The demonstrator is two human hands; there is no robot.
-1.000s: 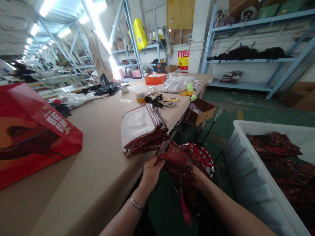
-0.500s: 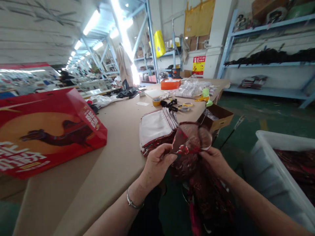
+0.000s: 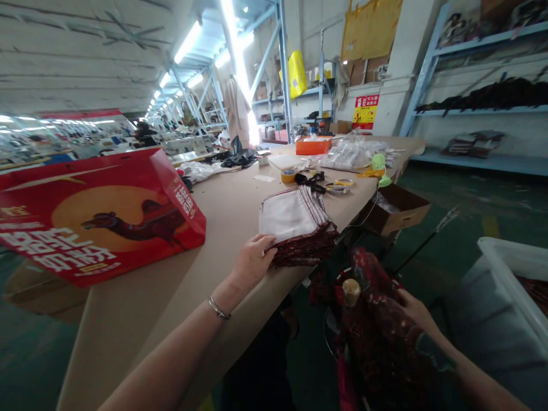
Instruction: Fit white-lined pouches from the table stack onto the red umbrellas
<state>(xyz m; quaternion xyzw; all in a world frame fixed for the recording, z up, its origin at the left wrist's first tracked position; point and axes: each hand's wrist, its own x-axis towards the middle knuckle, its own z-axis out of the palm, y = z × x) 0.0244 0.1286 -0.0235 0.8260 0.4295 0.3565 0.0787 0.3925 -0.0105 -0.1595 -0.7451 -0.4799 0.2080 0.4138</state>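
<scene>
A stack of folded fabric pieces (image 3: 291,214), white on top with dark red patterned edges, lies on the table. At its near left corner, my left hand (image 3: 252,260) pinches the edge of the upper layers between thumb and fingers. My right hand (image 3: 413,311), partly hidden, grips a dark red patterned cloth (image 3: 377,285) beyond the table edge. This cloth is blurred and hangs down over more dark red fabric (image 3: 372,354). A round tan-topped object (image 3: 351,291) shows beside the cloth; I cannot make out what it is.
A red bag with a camel picture (image 3: 128,222) stands on the table (image 3: 222,211) at left. Scissors (image 3: 340,185), a tape roll (image 3: 288,176) and an orange box (image 3: 313,145) lie farther back. Right of the table are an open carton (image 3: 402,211) and a white bin (image 3: 488,297).
My left hand has let go of the dark red cloth and moved left onto the stack's corner. My right hand has carried the cloth down and right. The view has turned left.
</scene>
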